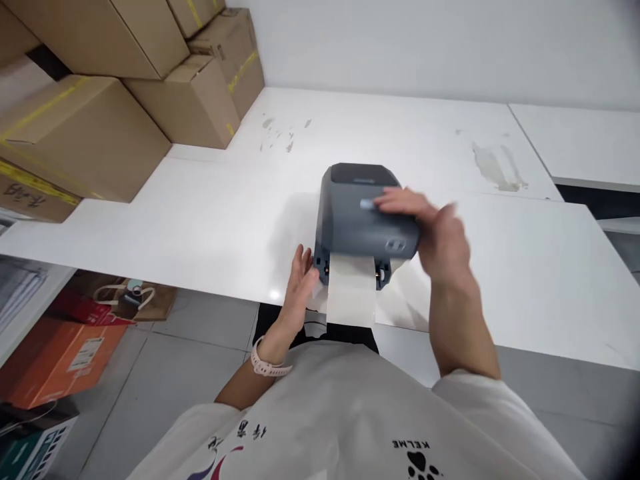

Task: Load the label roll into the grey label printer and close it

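Rests right hand point(440, 237), fingers loosely spread, on boxy dark-grey plastic label printer point(350, 213). Presses flat left hand point(301, 283), gripping nothing, against its front-left corner.

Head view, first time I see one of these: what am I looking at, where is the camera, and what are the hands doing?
The camera sits on a person's head and looks forward and down, so the white shirt at the bottom is the wearer's own. There is no robot, only two bare hands. On the white table stands a grey label printer, with a strip of white paper coming out of its front and reaching over the table edge. The left hand, with a pale watch on its wrist, touches the printer's lower front corner beside the paper. The right hand lies on the printer's top and looks blurred. Neither hand grips anything. Cardboard boxes are stacked at the back left, and an orange box sits on the floor.
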